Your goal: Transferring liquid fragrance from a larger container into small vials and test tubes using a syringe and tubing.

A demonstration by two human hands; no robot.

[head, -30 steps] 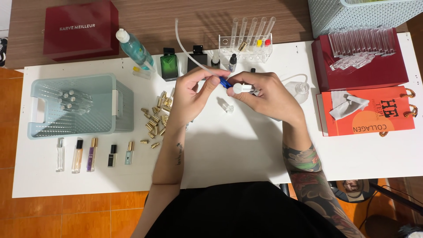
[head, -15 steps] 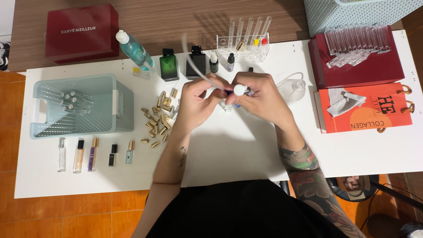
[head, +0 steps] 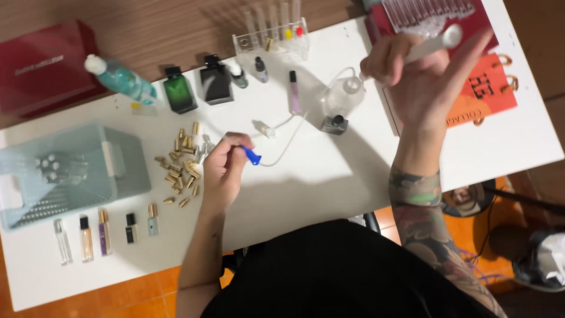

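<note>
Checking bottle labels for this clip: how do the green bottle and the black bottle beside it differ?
The green bottle is see-through green glass and looks slimmer; the black bottle is opaque, dark and looks wider. The green one stands nearer the teal bottle; the black one nearer the droppers. Both are squarish, black-capped, upright and untouched.

Head view, looking down, table (head: 329, 176) near

A white table (head: 329, 176) ran slantwise across the frame. Beyond its far edge, along the top, lay a dark brown wood-grain surface (head: 165, 23). Orange floor tiles (head: 118, 297) showed at the lower left and lower right. Light fell from above, throwing soft shadows over the tabletop.
</note>
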